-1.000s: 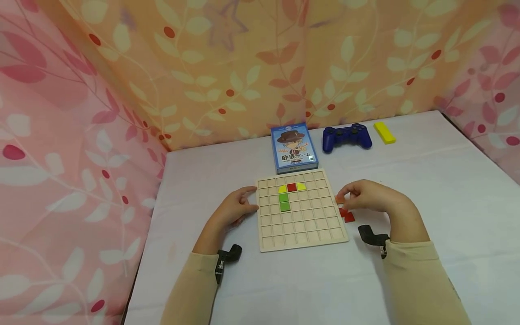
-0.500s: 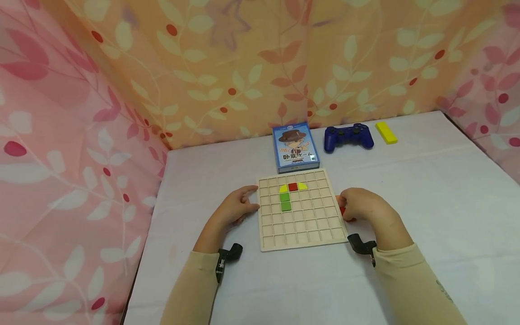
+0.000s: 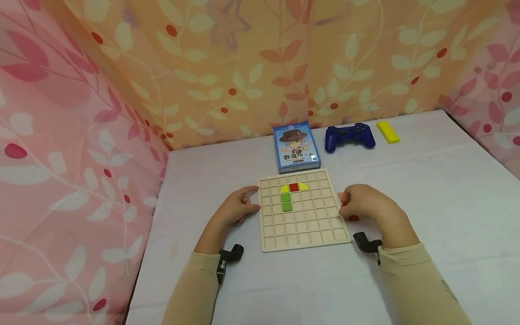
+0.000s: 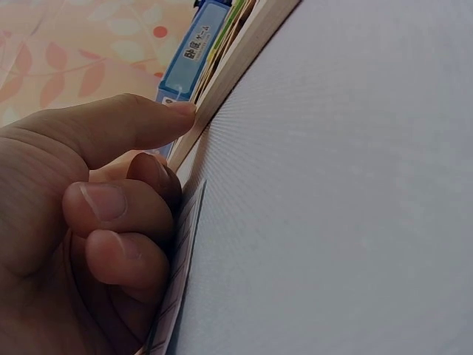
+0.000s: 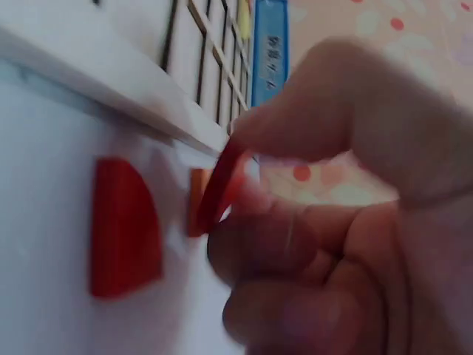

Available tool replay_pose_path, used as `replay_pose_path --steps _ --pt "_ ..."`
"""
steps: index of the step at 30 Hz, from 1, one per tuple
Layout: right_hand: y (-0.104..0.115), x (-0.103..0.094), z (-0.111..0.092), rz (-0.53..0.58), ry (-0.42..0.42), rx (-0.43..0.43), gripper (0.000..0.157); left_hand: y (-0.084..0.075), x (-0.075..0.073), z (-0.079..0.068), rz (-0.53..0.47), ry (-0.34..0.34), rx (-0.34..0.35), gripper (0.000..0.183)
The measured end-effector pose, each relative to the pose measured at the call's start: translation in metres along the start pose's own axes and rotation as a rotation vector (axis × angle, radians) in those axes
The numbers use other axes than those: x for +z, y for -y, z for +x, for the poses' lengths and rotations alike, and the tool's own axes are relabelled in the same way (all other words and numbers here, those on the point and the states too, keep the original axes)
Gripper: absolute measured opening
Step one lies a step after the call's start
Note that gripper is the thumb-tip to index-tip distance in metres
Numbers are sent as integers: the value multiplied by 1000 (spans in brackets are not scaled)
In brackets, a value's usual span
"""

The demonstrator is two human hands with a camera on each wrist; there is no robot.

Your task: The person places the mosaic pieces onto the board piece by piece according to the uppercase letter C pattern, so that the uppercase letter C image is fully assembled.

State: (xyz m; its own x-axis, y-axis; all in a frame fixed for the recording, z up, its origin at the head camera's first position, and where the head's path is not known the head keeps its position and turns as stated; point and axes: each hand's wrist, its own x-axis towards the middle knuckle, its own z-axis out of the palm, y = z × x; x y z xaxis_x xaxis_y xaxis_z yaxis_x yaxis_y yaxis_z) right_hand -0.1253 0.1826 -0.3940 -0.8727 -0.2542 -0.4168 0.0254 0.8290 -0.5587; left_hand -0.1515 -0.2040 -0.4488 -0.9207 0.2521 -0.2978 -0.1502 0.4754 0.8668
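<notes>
A pale wooden grid board [image 3: 313, 223] lies on the table, holding two green squares [image 3: 287, 206], a red square [image 3: 294, 187] and two yellow rounded-corner tiles [image 3: 304, 186]. My left hand [image 3: 234, 205] touches the board's left edge with thumb and forefinger; its other fingers are bent. Beside the right edge, my right hand [image 3: 367, 201] pinches a red tile [image 5: 222, 181] on edge between thumb and fingers, lifted off the cloth. Under that hand lie a red quarter-round tile [image 5: 126, 229] and an orange tile [image 5: 198, 200], both partly hidden in the head view.
Behind the board stands a blue game box [image 3: 296, 146]. A blue game controller [image 3: 350, 136] and a yellow block [image 3: 388, 132] are at the back right. Close under my left fingers is a thin lined strip [image 4: 177, 274]. Patterned curtains [image 3: 227, 67] enclose the table.
My right hand has come down over the loose tiles, pinched a red one and lifted slightly. The left hand stays at the board's edge.
</notes>
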Motion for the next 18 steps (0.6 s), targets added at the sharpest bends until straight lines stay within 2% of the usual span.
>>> replay_pose_path --steps 6,10,14,18 --pt "-3 -10 0 105 -85 -38 31 0 1 1 1 -7 -5 66" --pt "0 -13 -1 261 -149 -89 38 1 1 2 -1 -8 -6 67" --pt "4 -13 -4 440 -225 -179 40 2 1 1 -6 -4 -5 67" --pt "9 -11 -6 635 -306 -320 32 1 1 0 -11 -4 0 66"
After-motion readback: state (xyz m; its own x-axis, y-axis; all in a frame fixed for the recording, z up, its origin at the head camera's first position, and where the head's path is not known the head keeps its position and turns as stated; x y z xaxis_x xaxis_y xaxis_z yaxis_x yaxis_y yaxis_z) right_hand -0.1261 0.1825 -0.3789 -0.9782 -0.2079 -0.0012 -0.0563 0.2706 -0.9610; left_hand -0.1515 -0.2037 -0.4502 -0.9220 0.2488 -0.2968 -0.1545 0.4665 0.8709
